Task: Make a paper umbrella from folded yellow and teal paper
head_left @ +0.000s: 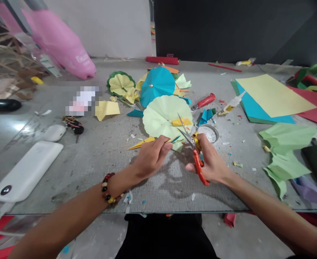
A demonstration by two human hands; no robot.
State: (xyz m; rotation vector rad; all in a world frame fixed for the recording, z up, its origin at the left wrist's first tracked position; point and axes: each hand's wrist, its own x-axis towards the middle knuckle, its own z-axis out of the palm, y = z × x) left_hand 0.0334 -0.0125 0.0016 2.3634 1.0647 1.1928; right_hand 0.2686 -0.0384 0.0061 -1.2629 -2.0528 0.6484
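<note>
On the counter, the pale green disc lies behind the scissors (blades parted), gripped by the right hand; a low snip might nick it; the left hand pinches a paper strip, which a loose hold could let slip.

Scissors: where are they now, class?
In the head view, the scissors are in the right hand, right of centre, partly in front of the pale green disc.

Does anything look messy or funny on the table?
Yes, it's messy: little paper scraps are scattered over the gray table, and the pale green paper at the right looks crinkled, unlike the flat yellow sheet behind it.
</note>
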